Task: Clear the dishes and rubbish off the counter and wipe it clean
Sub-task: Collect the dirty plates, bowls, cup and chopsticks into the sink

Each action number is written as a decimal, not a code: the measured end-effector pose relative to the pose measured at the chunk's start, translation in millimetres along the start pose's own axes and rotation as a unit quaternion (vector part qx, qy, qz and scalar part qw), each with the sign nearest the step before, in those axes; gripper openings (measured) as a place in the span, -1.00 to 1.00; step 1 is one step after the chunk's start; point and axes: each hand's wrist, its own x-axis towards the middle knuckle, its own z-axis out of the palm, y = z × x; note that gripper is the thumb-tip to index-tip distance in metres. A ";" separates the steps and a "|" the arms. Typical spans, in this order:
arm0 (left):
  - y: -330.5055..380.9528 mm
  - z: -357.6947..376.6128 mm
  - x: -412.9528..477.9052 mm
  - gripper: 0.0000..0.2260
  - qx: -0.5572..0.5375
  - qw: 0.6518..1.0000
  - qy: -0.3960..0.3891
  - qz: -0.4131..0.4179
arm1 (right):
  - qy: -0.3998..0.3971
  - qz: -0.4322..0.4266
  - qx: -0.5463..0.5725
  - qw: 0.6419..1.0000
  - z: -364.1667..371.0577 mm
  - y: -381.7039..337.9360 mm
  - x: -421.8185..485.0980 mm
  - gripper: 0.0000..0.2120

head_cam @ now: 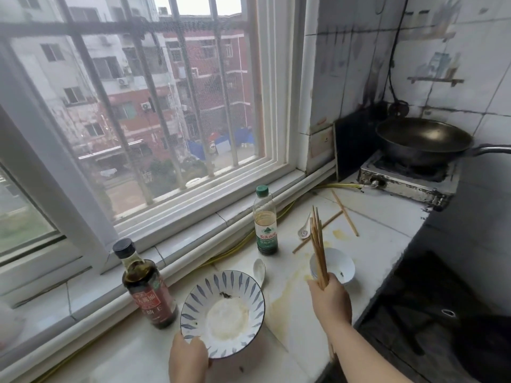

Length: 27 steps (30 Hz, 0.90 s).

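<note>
- Near counter [298, 327] edge: left hand [189, 357] grips rim of patterned bowl [243, 288].
- Right of it: right hand [330, 299] clenches chopstick bundle [318, 250] upright.
- Risk: one-handed rim grip may tip bowl, spilling residue.

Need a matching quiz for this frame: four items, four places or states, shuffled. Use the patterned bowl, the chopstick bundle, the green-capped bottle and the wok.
Things:
1. patterned bowl
2. chopstick bundle
3. green-capped bottle
4. wok

Places or states:
a. sitting on the stove
b. gripped in the right hand
c. standing upright on the counter
d. held at its rim by the left hand

Pairs: 1-d, 2-b, 3-c, 4-a
</note>
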 end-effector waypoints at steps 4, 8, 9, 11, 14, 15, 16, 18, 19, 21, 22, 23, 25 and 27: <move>4.0 15.0 -17.3 -0.71 -0.044 0.998 0.035 0.010 | 0.052 0.025 0.013 0.998 -22.3 14.7 35.5 -0.88; 18.0 40.9 -36.9 -0.76 -0.041 0.998 0.053 0.007 | 0.055 0.048 0.000 0.997 -45.6 28.7 69.1 -0.80; 20.0 48.6 -43.1 -0.77 -0.038 0.998 0.050 0.006 | 0.047 0.053 -0.008 0.997 -50.8 32.0 76.5 -0.75; 20.5 64.4 -53.5 -0.81 -0.023 0.998 0.049 0.017 | 0.021 0.058 -0.025 0.998 -59.0 38.7 88.7 -0.67; 20.2 84.4 -68.3 -0.82 -0.022 0.998 0.049 0.020 | -0.044 0.063 -0.063 0.995 -64.0 46.1 106.4 -0.66; 19.7 90.5 -72.4 -0.81 -0.021 0.998 0.048 0.017 | -0.067 0.061 -0.083 0.992 -65.3 47.7 111.8 -0.67; 19.3 94.7 -75.8 -0.79 -0.018 0.999 0.045 0.016 | -0.086 0.058 -0.098 0.990 -65.3 49.2 115.5 -0.70; 19.1 99.5 -82.7 -0.77 -0.008 0.999 0.044 0.017 | -0.116 0.051 -0.120 0.985 -64.3 50.0 121.3 -0.77; 18.9 99.9 -84.1 -0.76 -0.001 0.999 0.045 0.019 | -0.124 0.051 -0.123 0.983 -63.5 49.9 122.7 -0.80; 18.3 100.2 -88.1 -0.76 0.007 0.998 0.054 0.020 | -0.135 0.052 -0.120 0.982 -62.6 48.5 127.0 -0.82; 18.2 100.2 -89.7 -0.77 0.009 0.998 0.058 0.019 | -0.136 0.056 -0.115 0.982 -63.2 47.3 128.8 -0.83; 18.5 99.9 -91.1 -0.76 0.012 0.998 0.062 0.018 | -0.136 0.058 -0.108 0.983 -64.1 46.3 130.7 -0.82; 17.7 99.6 -93.1 -0.74 0.015 0.998 0.068 0.012 | -0.137 0.048 -0.088 0.986 -64.5 41.9 135.2 -0.81; 16.1 100.2 -93.4 -0.72 0.021 0.997 0.068 0.005 | -0.132 0.029 -0.042 0.990 -64.5 29.7 137.3 -0.82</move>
